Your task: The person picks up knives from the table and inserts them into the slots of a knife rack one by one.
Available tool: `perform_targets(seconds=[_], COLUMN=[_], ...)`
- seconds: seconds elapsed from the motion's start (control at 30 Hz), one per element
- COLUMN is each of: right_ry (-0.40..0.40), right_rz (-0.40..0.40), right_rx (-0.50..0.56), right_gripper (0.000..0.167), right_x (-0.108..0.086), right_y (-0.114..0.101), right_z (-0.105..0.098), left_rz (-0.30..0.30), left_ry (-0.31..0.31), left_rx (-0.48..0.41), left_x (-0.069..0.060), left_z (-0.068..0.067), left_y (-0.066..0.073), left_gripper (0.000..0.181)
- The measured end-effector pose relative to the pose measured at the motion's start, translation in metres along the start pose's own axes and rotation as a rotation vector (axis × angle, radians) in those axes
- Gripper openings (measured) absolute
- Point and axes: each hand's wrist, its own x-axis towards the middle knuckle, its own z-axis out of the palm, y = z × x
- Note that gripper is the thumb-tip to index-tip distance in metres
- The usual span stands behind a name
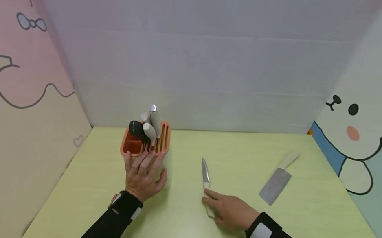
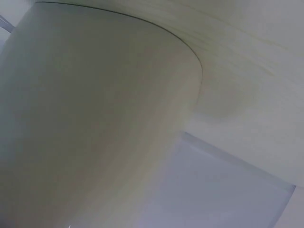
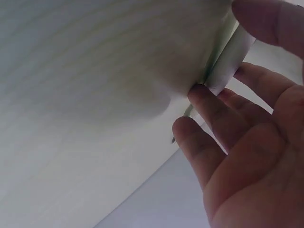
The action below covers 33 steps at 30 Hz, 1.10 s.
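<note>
A knife holder (image 1: 169,169) with a white body and orange top stands at the back left of the table; its pale side (image 2: 95,109) fills much of the left wrist view. My left hand (image 1: 143,177) rests against its front with fingertips at the rim, fingers fairly straight. A small knife (image 1: 205,172) lies on the table right of the holder, blade pointing away. My right hand (image 1: 232,212) has its fingers and thumb about the white handle. In the right wrist view, the handle (image 3: 232,57) shows between thumb and fingers of the right hand (image 3: 256,156).
Several white handles (image 1: 155,120) and a black handle (image 1: 135,128) stick up from the holder. A cleaver (image 1: 276,186) with a white handle lies on the table (image 1: 244,156) at the right. Walls with cartoon drawings stand at the back and sides.
</note>
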Motion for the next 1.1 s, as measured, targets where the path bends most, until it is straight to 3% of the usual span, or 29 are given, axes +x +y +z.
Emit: perform_targets(seconds=[0.17,0.47,1.1], right_ry=[0.034,0.09,0.11], right_rz=[-0.017,-0.1,-0.134], right_rx=[-0.033,-0.202,-0.327], right_gripper=[0.053,0.036,0.034], right_x=[0.008,0.022,0.023], right_y=[-0.007,-0.025,-0.034], right_z=[-0.001,0.006,0.01], left_rz=[-0.005,-0.026,-0.068], left_ry=[-0.021,-0.028,-0.043], left_rx=[0.017,0.015,0.003], left_x=[0.0,0.0,0.002], left_z=[-0.002,-0.002,-0.002], left_y=[0.001,0.003,0.006], left_gripper=[0.048,0.049,0.05])
